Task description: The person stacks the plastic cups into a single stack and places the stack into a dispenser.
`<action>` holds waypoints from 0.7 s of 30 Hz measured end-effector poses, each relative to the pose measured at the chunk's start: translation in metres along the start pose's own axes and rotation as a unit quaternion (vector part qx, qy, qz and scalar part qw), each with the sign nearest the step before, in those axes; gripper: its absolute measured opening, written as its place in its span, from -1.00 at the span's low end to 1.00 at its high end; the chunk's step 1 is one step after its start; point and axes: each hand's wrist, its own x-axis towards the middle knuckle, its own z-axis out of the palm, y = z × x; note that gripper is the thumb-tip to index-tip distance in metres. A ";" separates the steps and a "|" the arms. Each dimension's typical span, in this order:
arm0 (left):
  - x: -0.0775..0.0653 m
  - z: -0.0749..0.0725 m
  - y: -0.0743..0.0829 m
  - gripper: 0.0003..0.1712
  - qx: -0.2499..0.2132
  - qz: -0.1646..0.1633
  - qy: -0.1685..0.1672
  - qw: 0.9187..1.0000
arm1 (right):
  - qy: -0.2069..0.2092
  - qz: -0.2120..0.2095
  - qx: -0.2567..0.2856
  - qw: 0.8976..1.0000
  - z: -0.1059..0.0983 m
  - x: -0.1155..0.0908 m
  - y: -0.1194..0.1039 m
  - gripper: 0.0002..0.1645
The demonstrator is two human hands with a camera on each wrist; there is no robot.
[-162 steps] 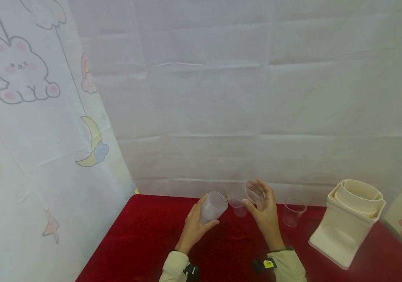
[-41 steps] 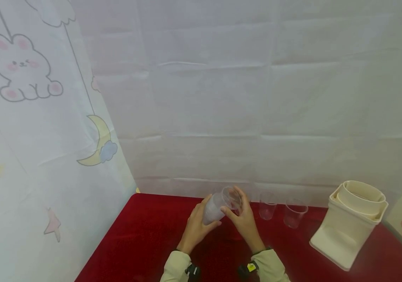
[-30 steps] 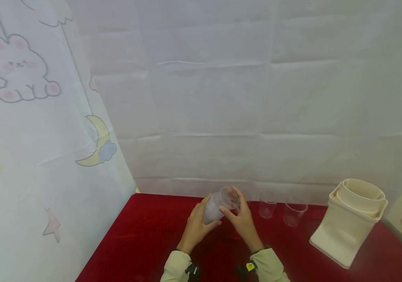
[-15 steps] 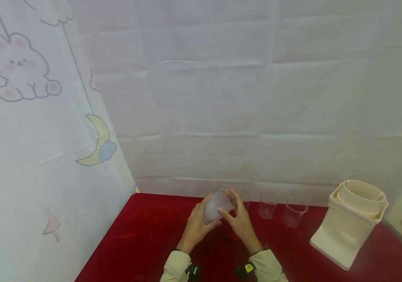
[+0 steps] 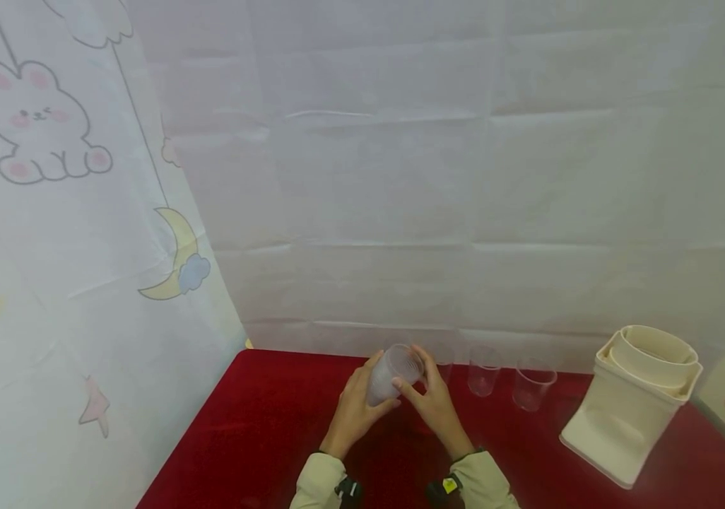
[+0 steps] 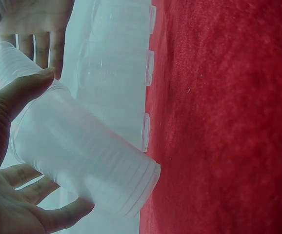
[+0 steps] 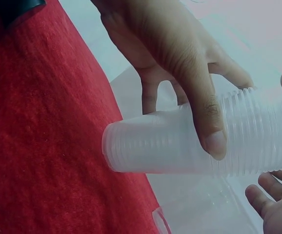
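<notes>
A nested stack of clear plastic cups (image 5: 388, 375) is held tilted above the red cloth, rims toward the right. My left hand (image 5: 351, 413) grips the stack around its middle, thumb across the near side in the right wrist view. At the rim end my right hand (image 5: 440, 410) holds the cups, thumb on one side and fingers on the other. In the left wrist view, the right hand's fingers (image 6: 42, 48) reach behind the rims. Three single clear cups stand upright in a row at the right: one partly behind my right fingers, a middle cup (image 5: 483, 378) and an outer cup (image 5: 531, 392).
A cream plastic container (image 5: 620, 417) with a round collar (image 5: 651, 353) on top and a sloping front stands at the far right. Red cloth (image 5: 261, 431) covers the table. A pale wall sheet (image 5: 362, 177) hangs right behind, with a cartoon-printed sheet (image 5: 70, 240) on the left.
Since the oldest frame, more single cups stand in the row. During the last second, the right hand and the protruding cup rim moved left, closer against the stack. The left hand stayed nearly still.
</notes>
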 end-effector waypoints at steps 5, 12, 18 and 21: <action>0.001 0.000 0.000 0.00 -0.001 -0.003 -0.001 1.000 | -0.003 -0.002 -0.003 1.000 0.000 -0.002 -0.018 -0.15; -0.001 0.001 0.000 0.00 -0.005 -0.010 -0.004 1.000 | -0.019 0.026 -0.011 0.999 -0.001 -0.005 -0.038 -0.15; -0.001 0.001 0.000 0.00 -0.005 -0.005 -0.004 1.000 | -0.013 0.034 -0.005 0.999 0.000 -0.006 -0.036 -0.16; 0.000 0.001 0.001 0.00 -0.004 -0.005 -0.005 1.000 | -0.012 0.034 -0.005 0.999 0.000 -0.006 -0.035 -0.15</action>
